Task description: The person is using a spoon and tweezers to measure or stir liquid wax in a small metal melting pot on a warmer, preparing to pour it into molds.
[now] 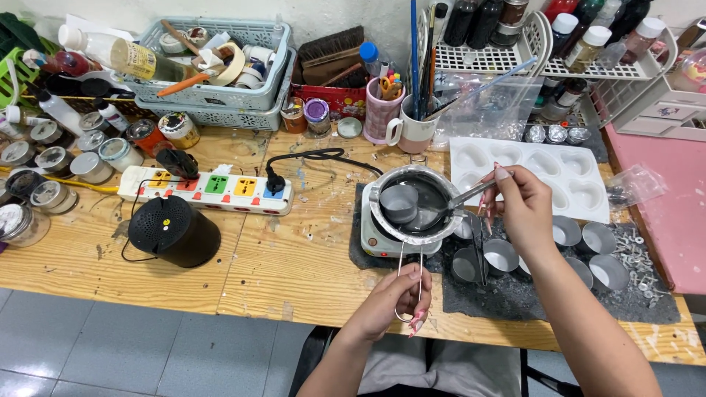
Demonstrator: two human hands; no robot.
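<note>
Wooden table [294,272]: melting pot [413,202] between hands, left [397,294] gripping its handle [412,283].

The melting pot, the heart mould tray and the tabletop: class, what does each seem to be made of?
Melting pot: likely metal, shiny grey with bright glints, wire handle held by the left hand.
Heart mould tray: probably plastic or silicone, smooth matte white.
Tabletop: wood, pale planks with visible grain, stained.

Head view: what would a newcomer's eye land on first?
The metal melting pot on a small hot plate at centre, with the left hand gripping its wire handle and the right hand holding a metal tool into it. Next, the black round speaker and the colourful power strip to the left.
</note>
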